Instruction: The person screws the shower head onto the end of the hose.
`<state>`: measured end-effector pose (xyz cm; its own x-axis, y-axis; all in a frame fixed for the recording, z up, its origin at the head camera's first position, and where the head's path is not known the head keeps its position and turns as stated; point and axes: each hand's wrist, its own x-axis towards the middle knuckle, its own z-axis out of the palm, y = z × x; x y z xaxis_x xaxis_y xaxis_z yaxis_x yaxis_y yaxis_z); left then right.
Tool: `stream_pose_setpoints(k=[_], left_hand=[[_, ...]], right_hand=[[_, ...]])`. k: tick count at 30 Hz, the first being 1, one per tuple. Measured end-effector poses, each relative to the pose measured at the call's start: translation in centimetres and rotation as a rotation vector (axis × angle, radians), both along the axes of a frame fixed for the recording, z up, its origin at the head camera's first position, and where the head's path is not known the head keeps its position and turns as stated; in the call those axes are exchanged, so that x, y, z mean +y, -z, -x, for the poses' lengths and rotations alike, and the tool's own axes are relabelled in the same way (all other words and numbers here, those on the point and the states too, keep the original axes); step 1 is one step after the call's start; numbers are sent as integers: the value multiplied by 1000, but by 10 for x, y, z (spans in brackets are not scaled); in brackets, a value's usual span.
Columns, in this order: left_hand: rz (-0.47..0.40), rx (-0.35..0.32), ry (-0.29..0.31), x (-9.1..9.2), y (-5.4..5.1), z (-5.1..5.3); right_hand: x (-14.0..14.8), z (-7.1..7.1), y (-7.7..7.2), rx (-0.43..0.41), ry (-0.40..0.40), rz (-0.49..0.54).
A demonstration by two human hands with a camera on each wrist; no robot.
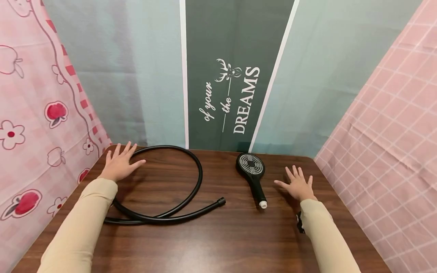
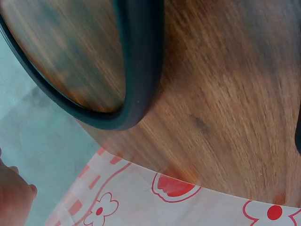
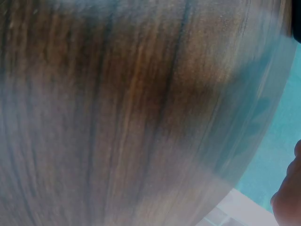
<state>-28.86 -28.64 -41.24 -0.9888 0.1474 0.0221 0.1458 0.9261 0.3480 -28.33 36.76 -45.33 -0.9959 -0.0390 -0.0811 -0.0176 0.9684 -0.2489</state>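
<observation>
A black shower hose point(image 1: 200, 170) lies in a wide loop on the left half of the table, its threaded end point(image 1: 221, 201) pointing right. Over the loop's left side hovers my left hand point(image 1: 119, 165), fingers spread and holding nothing; the left wrist view shows the hose point(image 2: 143, 61) close by. A black handheld shower head point(image 1: 251, 167) rests right of centre, spray face up, with a white connector point(image 1: 263, 204) at its handle's near end. To its right my right hand point(image 1: 297, 185) is spread with nothing in it. The hose's other end is hidden by my left forearm.
The brown wooden table point(image 1: 218, 242) ends at a grey-green curtain point(image 1: 153, 76) with white lettering. A pink fruit-print cloth point(image 1: 30, 151) hangs along the left side, a pink checked cloth point(image 1: 392, 132) along the right. My right wrist wears a black band point(image 1: 299, 223).
</observation>
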Motion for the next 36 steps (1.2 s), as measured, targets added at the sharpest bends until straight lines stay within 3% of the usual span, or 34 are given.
stream_pose_setpoints(k=[8, 17, 26, 36], left_hand=[[-8, -14, 10, 8, 1, -1], [-19, 7, 31, 18, -3, 1], [-12, 12, 40, 23, 2, -1], [-31, 30, 61, 34, 8, -3]], right_hand=[[-2, -1, 3, 8, -14, 21], [-9, -1, -4, 15, -17, 12], [-12, 0, -4, 16, -25, 69], [-19, 2, 3, 43, -67, 56]])
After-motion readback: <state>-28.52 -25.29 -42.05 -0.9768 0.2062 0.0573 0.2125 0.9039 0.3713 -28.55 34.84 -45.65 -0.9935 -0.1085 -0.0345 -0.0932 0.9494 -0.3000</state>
